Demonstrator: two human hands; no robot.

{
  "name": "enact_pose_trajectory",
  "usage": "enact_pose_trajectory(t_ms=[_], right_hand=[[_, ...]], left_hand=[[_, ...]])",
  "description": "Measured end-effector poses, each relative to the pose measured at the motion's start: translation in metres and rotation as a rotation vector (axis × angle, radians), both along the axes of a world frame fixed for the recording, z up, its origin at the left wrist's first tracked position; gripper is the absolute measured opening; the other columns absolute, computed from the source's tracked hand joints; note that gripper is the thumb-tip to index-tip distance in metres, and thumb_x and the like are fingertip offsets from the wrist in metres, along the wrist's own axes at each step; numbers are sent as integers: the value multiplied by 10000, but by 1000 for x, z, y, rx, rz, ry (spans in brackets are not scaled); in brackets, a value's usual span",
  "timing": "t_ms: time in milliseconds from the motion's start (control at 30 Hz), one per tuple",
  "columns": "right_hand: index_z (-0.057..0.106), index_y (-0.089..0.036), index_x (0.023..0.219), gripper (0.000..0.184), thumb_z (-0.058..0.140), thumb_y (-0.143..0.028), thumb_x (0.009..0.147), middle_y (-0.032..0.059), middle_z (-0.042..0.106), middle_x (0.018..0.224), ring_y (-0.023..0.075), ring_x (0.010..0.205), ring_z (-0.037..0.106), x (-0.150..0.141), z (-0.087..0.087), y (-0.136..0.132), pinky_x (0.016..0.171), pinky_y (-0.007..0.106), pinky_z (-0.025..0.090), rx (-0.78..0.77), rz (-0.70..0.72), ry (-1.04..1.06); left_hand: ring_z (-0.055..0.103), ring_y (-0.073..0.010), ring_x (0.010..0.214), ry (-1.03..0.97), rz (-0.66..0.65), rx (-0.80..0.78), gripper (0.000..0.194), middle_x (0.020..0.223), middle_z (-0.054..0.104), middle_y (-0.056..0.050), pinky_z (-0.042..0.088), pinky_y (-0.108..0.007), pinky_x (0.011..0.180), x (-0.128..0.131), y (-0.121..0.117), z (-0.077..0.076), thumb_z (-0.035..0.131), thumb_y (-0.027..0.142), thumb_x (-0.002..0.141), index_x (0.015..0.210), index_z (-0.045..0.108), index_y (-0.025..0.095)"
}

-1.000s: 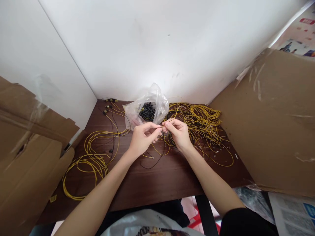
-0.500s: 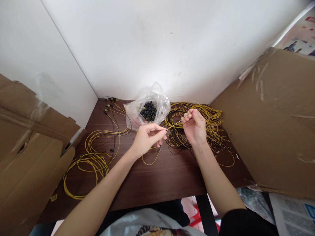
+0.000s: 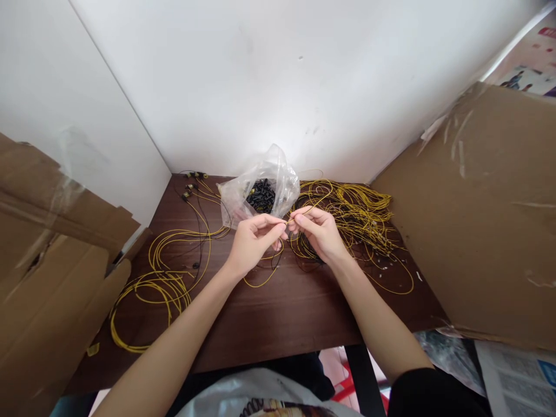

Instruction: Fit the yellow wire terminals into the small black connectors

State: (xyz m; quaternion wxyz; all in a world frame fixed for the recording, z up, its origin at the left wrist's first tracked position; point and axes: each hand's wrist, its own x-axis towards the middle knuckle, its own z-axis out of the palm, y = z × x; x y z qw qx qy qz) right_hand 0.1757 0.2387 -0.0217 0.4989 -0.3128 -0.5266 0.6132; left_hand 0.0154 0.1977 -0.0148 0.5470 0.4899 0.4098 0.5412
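Observation:
Between finger and thumb, my left hand [image 3: 257, 238] pinches a thin yellow wire [image 3: 320, 201] above the middle of the table. My right hand [image 3: 319, 230] pinches the same wire close by, with the fingertips of both hands nearly touching. From the right fingers the wire arcs up and away over a large tangled bundle of yellow and black wires [image 3: 365, 202]. A loop of yellow and black wire hangs below my left fingers. Just behind my hands stands a clear plastic bag [image 3: 234, 202] holding small black parts [image 3: 261, 196]; their exact kind is too small to tell.
On the brown table [image 3: 278, 324], coiled yellow wires [image 3: 150, 295] lie at the left, with dark connector ends [image 3: 191, 190] near the back. Cardboard panels stand at the left [image 3: 52, 249] and right [image 3: 478, 220]. A white wall [image 3: 260, 87] closes off the back.
My right hand has slid left and slightly toward me along the wire, ending beside my left hand. My left hand has shifted slightly left, still pinching.

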Motion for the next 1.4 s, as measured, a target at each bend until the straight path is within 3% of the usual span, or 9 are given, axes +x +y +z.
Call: enact_pose_trajectory(t_ms=[100,233,400,667,833,1000,1100,1233,1400], right_hand=[[714,-195,788,157,754,-329,717,-5,699,658,113,607,642,-1,1,0,597,240,515,-12,-18,29],[693,-220,780,210,785,-374,671,-23,693,687,108,605,640,5,4,4,623,253,543,-90,-74,164],[651,-276,801,170,743,-391,717,-73,661,701,79,632,631,16,7,11,684,240,548,-167,-130,355],[650,-303,806,123,624,-422,820,-52,674,778,116,687,620,23,6,15,672,292,521,-119,-193,340],[660,-358,851,119,572,-437,865,-70,679,849,106,768,624,25,2,15,699,282,507,-10,-123,353],[671,-381,882,90,586,-404,866,-81,676,883,89,805,626,26,1,15,714,268,494,5,-94,448],[673,-392,876,84,591,-375,867,-92,672,891,74,805,624,28,2,15,725,253,486,-14,-75,512],[677,-360,854,94,585,-375,866,-70,673,886,98,835,635,30,4,15,744,278,481,9,-139,486],[674,-326,840,73,602,-331,847,-54,678,861,121,818,650,29,5,15,728,300,482,-47,-172,551]], left_hand=[[656,-146,762,119,44,93,329,847,701,-42,518,-279,754,0,1,-5,729,263,713,1016,646,165],[605,-195,1062,197,-8,215,630,1094,664,-75,430,-362,990,0,2,-7,781,235,662,1235,519,208],[611,-171,1035,102,-42,154,406,1087,662,-97,442,-338,972,1,2,-4,643,270,803,1184,545,171],[641,-150,905,43,96,9,209,974,697,-74,492,-309,867,-5,9,-8,628,204,781,984,647,154],[625,-190,979,314,35,127,228,1039,690,-88,463,-366,922,-5,7,-11,609,247,808,1012,669,167],[502,-269,1193,680,-133,362,551,1254,595,-132,343,-457,1046,-3,2,-17,705,339,753,1255,555,167],[490,-287,1141,856,-167,406,541,1119,645,-106,348,-474,1012,-4,3,-21,712,245,740,1255,562,170],[513,-255,894,949,-162,425,323,749,636,-53,418,-416,858,-7,7,-25,649,154,767,1089,673,177],[500,-245,832,1005,-118,425,275,728,622,-74,409,-414,843,-10,8,-28,631,194,789,1054,699,166]])
